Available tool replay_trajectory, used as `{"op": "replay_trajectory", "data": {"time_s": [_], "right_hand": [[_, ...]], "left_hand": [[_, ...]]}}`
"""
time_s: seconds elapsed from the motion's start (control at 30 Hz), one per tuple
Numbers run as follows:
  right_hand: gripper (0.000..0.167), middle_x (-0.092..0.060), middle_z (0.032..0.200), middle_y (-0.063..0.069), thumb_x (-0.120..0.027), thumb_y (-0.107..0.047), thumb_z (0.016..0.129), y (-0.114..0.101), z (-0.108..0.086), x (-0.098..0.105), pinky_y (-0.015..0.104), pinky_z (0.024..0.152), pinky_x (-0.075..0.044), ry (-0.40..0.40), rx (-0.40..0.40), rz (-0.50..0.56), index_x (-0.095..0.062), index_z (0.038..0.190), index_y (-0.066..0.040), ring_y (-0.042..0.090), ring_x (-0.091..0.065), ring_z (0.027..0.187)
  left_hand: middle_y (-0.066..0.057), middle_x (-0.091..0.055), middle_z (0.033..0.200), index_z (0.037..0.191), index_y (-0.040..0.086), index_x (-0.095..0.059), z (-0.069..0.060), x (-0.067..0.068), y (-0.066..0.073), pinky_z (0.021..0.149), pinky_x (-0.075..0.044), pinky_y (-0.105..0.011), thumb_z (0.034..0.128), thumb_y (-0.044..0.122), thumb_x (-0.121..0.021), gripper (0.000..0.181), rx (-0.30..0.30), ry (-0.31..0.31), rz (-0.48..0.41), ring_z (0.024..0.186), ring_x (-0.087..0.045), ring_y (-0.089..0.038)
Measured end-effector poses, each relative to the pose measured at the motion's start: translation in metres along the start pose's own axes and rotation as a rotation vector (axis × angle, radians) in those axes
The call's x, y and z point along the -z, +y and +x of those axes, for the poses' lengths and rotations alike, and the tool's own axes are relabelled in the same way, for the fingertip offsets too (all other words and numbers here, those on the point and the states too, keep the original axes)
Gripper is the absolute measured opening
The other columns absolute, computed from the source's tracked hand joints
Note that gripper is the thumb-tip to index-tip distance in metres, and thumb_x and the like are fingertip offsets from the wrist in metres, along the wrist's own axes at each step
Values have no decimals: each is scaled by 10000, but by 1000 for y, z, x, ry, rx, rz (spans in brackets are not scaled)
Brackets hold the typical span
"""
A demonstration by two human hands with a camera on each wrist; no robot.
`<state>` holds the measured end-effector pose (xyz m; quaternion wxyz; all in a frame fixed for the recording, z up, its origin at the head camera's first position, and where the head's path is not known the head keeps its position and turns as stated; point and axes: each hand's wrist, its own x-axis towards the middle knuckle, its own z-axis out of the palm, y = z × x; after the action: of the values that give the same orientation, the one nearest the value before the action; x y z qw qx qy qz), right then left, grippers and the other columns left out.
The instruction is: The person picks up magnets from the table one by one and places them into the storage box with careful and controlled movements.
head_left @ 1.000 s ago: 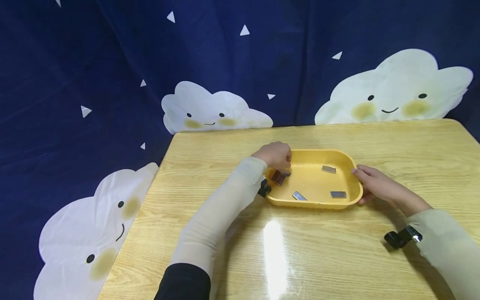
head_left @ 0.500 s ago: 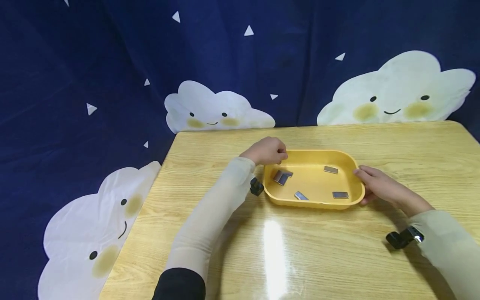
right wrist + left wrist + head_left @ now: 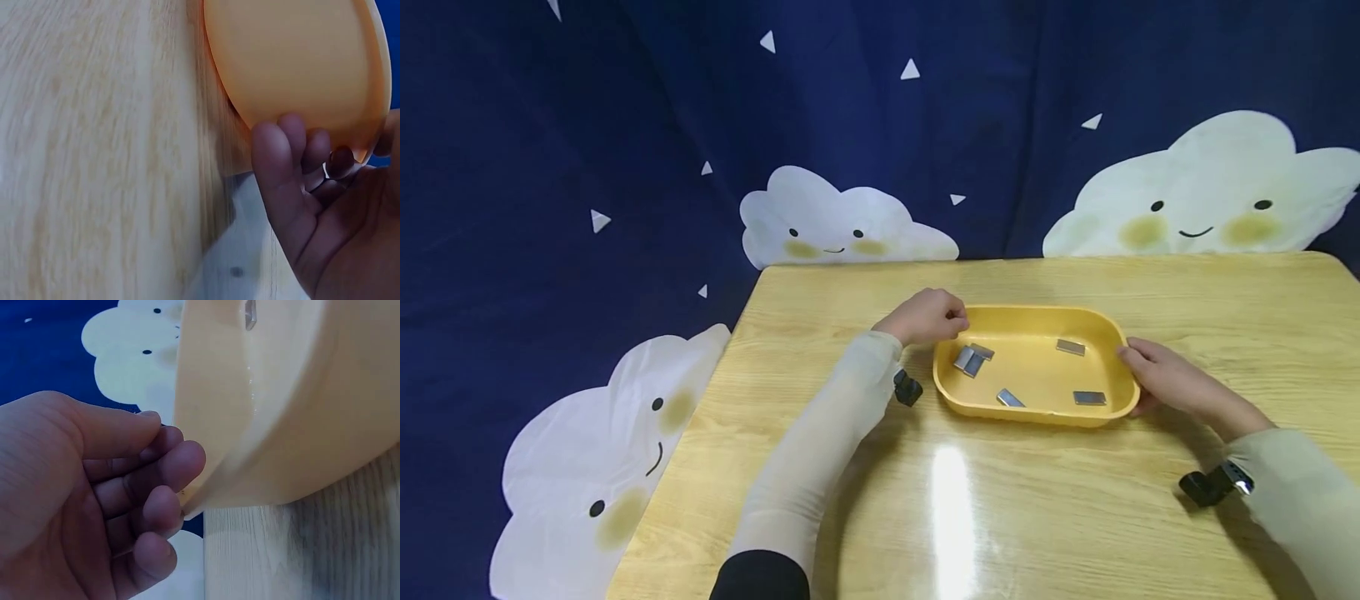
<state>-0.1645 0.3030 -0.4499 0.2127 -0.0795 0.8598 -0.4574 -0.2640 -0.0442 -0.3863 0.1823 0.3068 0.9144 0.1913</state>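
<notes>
A yellow plastic tray (image 3: pixel 1037 367) with rounded corners stands on the table. At its left lie three small, flat, shiny rectangular metal pieces (image 3: pixel 973 363) bunched together. Three more lie apart: one metal piece (image 3: pixel 1071 347) at the back right, a second (image 3: pixel 1089 397) at the front right, and a third (image 3: pixel 1010 398) near the front wall. My left hand (image 3: pixel 927 317) is by the tray's back left corner, fingers loosely curled and nothing visible in them in the left wrist view. My right hand (image 3: pixel 1172 383) grips the right end, thumb over the rim and fingers (image 3: pixel 273 150) underneath.
The light wooden table (image 3: pixel 827 300) extends around the tray, with a bright light reflection in front. Behind it hangs a dark blue curtain (image 3: pixel 850 100) printed with white clouds and triangles. A black wrist camera (image 3: pixel 907 388) sits on the left sleeve, another (image 3: pixel 1206 487) on the right.
My left hand has risen out of the tray and moved left to its back left corner, exposing the bunched metal pieces. My right hand keeps its grip. The head view has shifted slightly.
</notes>
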Motion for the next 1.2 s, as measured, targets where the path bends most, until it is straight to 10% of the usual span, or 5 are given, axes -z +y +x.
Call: {"op": "replay_trajectory", "data": {"time_s": [0.57,0.8,1.2], "right_hand": [[463,-643,807,118,-256,-320,1095,-2,-2,-4,356,556,-556,104,20,-72,-470,1174,83,160,-637,598],[447,-563,703,69,-302,-360,1082,-5,3,-11,305,513,-467,246,6,-163,-496,904,2,147,-547,557],[431,-437,670,42,-332,-388,1067,-7,8,-14,296,478,-397,352,-1,-165,-414,815,-48,134,-443,537]], "left_hand": [[6,-668,836,1022,79,-719,-7,2,-4,726,-459,-248,1023,257,-524,264,27,86,-37,754,-565,-137],[10,-676,867,1035,87,-725,-24,2,-16,733,-471,-251,1008,240,-539,242,-3,233,-64,767,-577,-133],[1,-711,895,1009,144,-714,-58,4,-42,716,-496,-275,1016,229,-534,198,44,273,-72,717,-598,-117]]}}
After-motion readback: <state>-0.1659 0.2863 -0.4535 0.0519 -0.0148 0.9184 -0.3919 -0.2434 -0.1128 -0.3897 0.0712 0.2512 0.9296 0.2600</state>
